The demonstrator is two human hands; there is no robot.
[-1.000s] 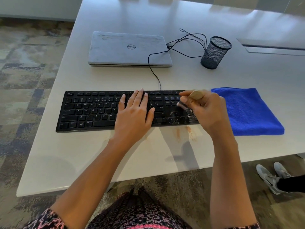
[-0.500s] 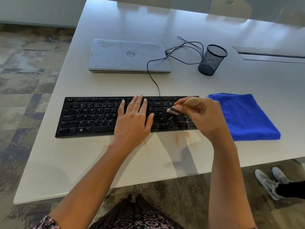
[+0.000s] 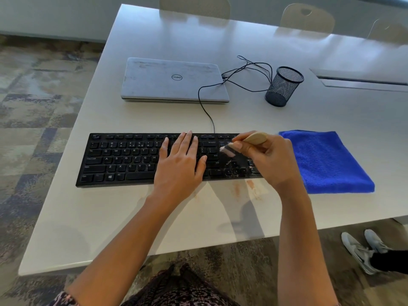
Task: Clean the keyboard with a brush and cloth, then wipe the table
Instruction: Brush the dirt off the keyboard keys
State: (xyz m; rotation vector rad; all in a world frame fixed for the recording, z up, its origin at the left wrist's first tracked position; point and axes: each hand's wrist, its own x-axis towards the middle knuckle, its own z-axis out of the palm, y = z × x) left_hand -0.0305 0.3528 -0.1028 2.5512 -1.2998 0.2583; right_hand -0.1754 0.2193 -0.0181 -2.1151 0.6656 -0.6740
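**Step in hand, as judged:** brushing the keys. The cloth work and the desk wipe are not yet begun.

**Keyboard** (image 3: 123,160): black and wired. It lies flat and square to the near edge of the white desk (image 3: 110,217). Its cable (image 3: 204,107) runs back toward the closed Dell laptop (image 3: 172,80).

**Left hand** (image 3: 180,164): laid palm down on the middle keys, fingers straight and slightly spread. Judged purpose: to pin the keyboard so the brush strokes do not slide it.

**Right hand** (image 3: 271,160): fingers and thumb pinch the brush (image 3: 256,138) low on its pale wooden handle, close to the bristles. The handle slants up and to the right. The bristles, blurred, meet the keys right of the main block, above the arrow cluster. The low grip likely serves short, controlled strokes.

**Blue microfibre cloth** (image 3: 324,160): folded and flat on the desk beside the keyboard's right end, with no hand on it. Whether the two touch is hidden by the right hand. Its place suits a quick pick-up for the next stage.

**Desk surface:** orange-brown smears (image 3: 237,189) sit just in front of the keyboard, below the right hand. These will want the wipe.

**Black mesh pen cup** (image 3: 283,86): upright, well behind the work and clear of it
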